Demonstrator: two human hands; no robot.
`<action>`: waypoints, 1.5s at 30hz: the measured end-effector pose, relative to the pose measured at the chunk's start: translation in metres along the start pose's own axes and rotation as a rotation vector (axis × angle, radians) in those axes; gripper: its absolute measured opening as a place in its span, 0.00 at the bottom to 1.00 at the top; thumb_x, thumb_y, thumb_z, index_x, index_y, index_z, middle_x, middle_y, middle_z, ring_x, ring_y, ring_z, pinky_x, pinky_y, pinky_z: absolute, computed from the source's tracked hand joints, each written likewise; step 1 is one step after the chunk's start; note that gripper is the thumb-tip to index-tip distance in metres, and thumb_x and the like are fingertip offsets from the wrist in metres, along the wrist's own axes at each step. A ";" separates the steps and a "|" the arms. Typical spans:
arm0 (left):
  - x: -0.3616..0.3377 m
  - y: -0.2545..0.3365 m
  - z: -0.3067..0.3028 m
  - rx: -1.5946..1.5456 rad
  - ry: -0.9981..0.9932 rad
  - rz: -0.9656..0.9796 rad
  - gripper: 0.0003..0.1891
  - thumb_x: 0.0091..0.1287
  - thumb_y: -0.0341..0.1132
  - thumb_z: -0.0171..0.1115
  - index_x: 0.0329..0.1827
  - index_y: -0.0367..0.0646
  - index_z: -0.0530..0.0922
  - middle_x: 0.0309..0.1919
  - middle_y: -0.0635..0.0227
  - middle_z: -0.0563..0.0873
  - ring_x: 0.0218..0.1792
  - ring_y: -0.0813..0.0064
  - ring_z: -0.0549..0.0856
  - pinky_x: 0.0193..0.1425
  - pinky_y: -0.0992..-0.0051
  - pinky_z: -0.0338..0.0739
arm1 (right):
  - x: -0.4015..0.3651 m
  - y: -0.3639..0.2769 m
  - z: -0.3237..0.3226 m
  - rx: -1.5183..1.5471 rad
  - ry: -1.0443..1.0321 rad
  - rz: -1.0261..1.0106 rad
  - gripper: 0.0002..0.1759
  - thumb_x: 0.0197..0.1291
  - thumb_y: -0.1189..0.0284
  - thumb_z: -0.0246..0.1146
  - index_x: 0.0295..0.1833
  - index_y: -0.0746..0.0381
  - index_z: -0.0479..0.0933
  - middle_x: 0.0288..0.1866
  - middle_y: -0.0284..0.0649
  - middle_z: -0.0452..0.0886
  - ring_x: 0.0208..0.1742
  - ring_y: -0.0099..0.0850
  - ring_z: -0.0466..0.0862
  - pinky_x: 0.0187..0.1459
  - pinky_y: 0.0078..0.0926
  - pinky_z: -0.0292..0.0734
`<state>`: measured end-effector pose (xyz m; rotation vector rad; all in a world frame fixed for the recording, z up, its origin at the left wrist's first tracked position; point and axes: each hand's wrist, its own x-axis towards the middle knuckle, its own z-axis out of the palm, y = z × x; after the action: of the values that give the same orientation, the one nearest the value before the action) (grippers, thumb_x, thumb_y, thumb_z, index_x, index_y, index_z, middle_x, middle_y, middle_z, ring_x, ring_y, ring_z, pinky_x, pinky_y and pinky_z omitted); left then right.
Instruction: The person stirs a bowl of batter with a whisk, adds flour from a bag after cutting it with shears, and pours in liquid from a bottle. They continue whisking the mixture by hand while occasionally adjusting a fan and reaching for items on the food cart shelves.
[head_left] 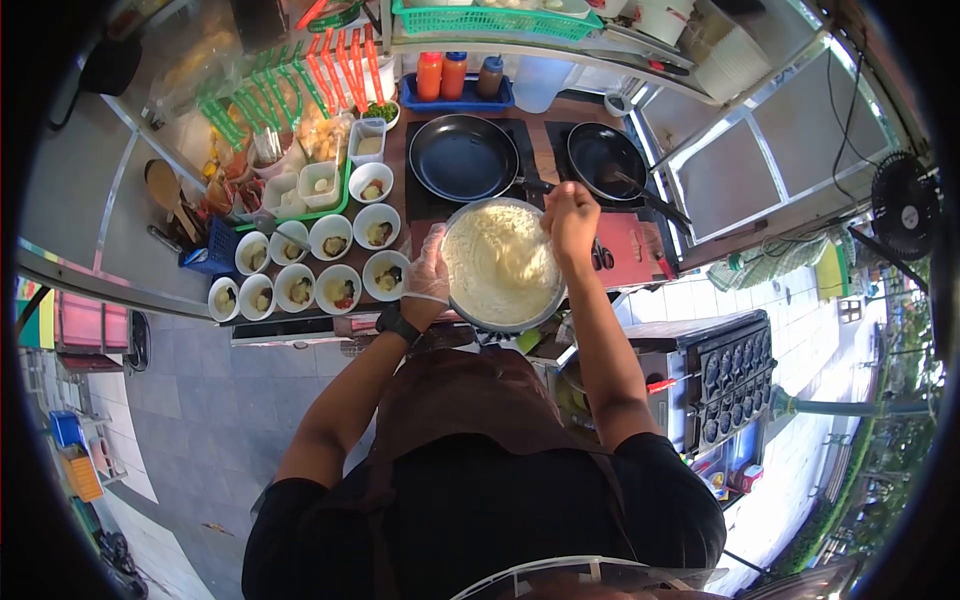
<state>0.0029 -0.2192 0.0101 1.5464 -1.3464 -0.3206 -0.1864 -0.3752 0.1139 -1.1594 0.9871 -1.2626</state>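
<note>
A large round bowl (505, 328) of pale, creamy batter (500, 255) is in front of my body at the counter's near edge. My left hand (428, 270), in a clear plastic glove, grips the bowl's left side. Over the bowl's right rim, my right hand (573, 225) is closed, apparently around a handle; what it holds is hidden by the fingers. Swirl marks show in the batter below it. Just beyond the bowl lies a black frying pan (463, 158), and a smaller pan (606, 162) sits to its right.
Several white bowls (386, 275) with seasonings line the counter's left side. Behind them are square containers (320, 185) and bagged ingredients. A blue tray (480, 95) holds sauce bottles (453, 77). Scissors (601, 255) lie on a red board (628, 250). A waffle-type mould (735, 380) stands at right.
</note>
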 end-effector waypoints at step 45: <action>-0.001 -0.008 0.007 0.056 -0.006 -0.026 0.24 0.76 0.27 0.49 0.75 0.42 0.68 0.70 0.50 0.78 0.69 0.50 0.79 0.71 0.60 0.75 | 0.008 -0.041 0.005 0.253 -0.279 0.147 0.21 0.82 0.66 0.50 0.33 0.65 0.74 0.15 0.36 0.71 0.13 0.22 0.66 0.18 0.25 0.60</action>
<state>0.0022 -0.2235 0.0002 1.6121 -1.3509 -0.3064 -0.1881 -0.3810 0.1561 -1.0134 0.6714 -1.0410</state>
